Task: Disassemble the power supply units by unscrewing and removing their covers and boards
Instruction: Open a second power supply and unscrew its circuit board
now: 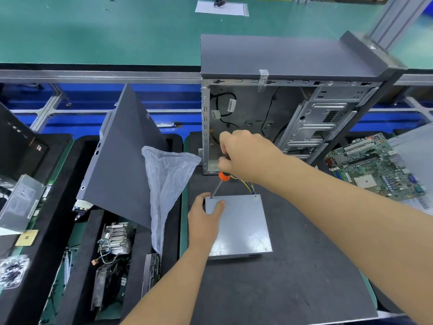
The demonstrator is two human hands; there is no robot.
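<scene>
A flat grey power supply unit (241,226) lies on the black mat (281,289), coloured wires (248,185) leaving its far edge. My left hand (205,218) grips its far-left corner, thumb on the cover. My right hand (243,154) grips the handle of an orange-collared screwdriver (220,184). The screwdriver's tip sits on the screw at that far-left corner. Screws show at the unit's near corners.
An open computer case (281,113) stands just behind the unit. A motherboard (375,165) lies at right. To the left lean a grey side panel (124,160) and a plastic bag (168,184). Farther left are a heatsink (117,238), another power supply (21,202) and a bag of screws (13,270).
</scene>
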